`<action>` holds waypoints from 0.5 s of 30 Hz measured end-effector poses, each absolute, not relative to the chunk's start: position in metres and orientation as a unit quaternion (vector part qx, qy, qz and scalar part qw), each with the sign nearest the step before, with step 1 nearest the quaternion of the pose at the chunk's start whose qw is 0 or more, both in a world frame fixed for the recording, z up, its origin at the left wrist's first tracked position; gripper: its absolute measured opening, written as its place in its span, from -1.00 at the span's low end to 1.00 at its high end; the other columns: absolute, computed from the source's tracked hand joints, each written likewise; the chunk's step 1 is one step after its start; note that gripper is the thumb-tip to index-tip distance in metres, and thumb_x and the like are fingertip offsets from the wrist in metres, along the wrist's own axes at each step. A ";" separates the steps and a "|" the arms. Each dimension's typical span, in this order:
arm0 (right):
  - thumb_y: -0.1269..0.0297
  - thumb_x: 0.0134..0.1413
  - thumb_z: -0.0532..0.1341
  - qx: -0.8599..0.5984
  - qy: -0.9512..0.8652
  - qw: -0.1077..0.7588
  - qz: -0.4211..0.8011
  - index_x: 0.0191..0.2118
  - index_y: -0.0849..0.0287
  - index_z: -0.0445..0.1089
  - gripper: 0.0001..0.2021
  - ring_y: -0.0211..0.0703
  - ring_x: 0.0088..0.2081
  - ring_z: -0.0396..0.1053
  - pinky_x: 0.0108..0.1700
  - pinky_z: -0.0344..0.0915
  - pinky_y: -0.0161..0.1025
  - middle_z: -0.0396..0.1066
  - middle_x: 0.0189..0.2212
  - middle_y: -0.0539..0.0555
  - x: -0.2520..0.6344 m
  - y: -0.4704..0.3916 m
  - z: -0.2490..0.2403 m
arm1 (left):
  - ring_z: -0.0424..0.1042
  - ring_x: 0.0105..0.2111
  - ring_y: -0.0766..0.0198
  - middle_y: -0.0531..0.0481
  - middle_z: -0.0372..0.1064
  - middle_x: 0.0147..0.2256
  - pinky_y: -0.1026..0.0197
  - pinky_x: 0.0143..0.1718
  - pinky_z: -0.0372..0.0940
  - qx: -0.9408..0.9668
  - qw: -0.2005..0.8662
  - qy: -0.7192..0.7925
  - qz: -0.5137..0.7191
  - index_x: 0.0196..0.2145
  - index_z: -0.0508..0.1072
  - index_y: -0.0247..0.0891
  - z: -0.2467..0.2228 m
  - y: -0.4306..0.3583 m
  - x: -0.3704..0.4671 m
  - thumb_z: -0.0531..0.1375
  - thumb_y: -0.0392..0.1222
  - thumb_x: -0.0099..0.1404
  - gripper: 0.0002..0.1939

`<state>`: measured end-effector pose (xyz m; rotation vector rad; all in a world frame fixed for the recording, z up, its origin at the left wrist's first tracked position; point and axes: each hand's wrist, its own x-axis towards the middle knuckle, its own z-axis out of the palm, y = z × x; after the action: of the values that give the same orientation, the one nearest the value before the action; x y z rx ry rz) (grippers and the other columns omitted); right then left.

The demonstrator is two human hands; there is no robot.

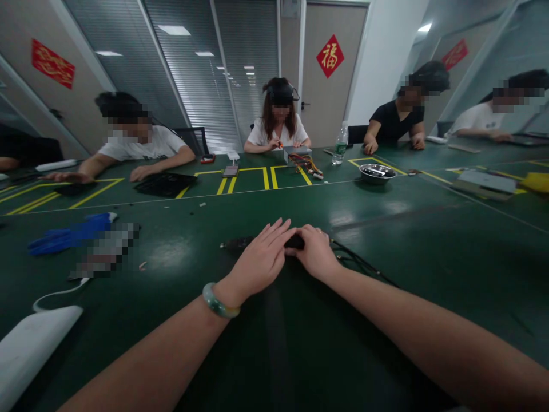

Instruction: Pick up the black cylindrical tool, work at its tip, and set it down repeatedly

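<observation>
So our right hand point(315, 249) has its fingers curled round the black gadget point(238, 244), pinching it near its right end; our left hand point(261, 260) lies over the middle with fingers straight and nearly side by side, but its thumb is hidden, so we can't tell if it's gripping or just resting there. The gadget sits at the tabletop, right in front of us, between and under both hands; its left end pokes out past our left fingers with a small metal tip, while black cables point(364, 266) trail off to the right, passing close to our right forearm; that's the tight side.

Left of the tip there's green tabletop point(180, 297) until the phone point(103, 252), well apart from our hand, with the blue glove point(71, 234) just beyond; nearer us on that side is a white box point(38, 349), cut off by the view's edge. Straight ahead it's more tabletop up to a thin pale line; past that we get yellow tape, a metal bowl point(377, 176), a bottle point(340, 146) and a grey box point(295, 153) with coloured wires, under a co-worker's hands.
</observation>
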<state>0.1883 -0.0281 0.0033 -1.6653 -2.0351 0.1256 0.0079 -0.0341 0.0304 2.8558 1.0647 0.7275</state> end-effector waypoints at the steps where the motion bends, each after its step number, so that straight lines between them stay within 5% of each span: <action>1: 0.18 0.10 0.23 -0.597 -0.759 0.255 0.049 0.02 0.08 0.34 -0.66 0.00 -0.07 0.25 -0.03 0.17 -0.04 0.32 -0.07 0.11 0.173 -0.028 0.002 | -0.10 0.32 0.16 -0.01 -0.07 0.32 -0.10 0.31 -0.09 0.907 0.009 0.346 0.240 0.30 0.03 -0.16 0.031 -0.034 0.007 -0.14 -0.28 0.42 -0.49; 4: 0.37 0.15 0.10 -0.560 -0.786 0.260 0.048 0.11 0.16 0.24 -0.61 0.02 -0.03 0.24 0.02 0.16 0.01 0.27 0.03 0.17 0.148 -0.033 0.005 | -0.05 0.30 0.19 0.00 -0.05 0.31 -0.04 0.31 -0.05 0.895 0.019 0.371 0.248 0.29 0.06 -0.18 0.032 -0.033 0.003 -0.15 -0.23 0.44 -0.52; 8: 0.24 0.05 0.25 -0.536 -0.809 0.240 0.028 0.21 0.24 0.13 -0.40 0.12 0.09 0.16 0.12 0.14 0.02 0.17 0.13 0.25 0.167 -0.051 0.023 | -0.04 0.30 0.22 -0.02 -0.09 0.32 0.06 0.30 -0.01 0.892 0.025 0.381 0.242 0.30 0.03 -0.19 0.030 -0.031 0.002 -0.13 -0.14 0.46 -0.52; 15: 0.23 -0.13 0.40 -0.660 -0.750 0.017 0.048 -0.28 0.14 0.42 -0.75 0.05 -0.31 0.39 -0.27 0.34 -0.05 0.37 -0.33 0.13 0.240 -0.076 0.053 | 0.24 0.15 0.12 -0.07 0.18 0.20 0.00 0.17 0.16 0.917 0.018 0.346 0.198 0.20 0.18 -0.14 0.023 -0.027 0.004 0.10 0.06 0.36 -0.48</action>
<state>0.2396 -0.0757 0.0533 -2.0517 -2.3299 0.1485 0.0040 -0.0269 0.0225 2.8469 1.0749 0.6149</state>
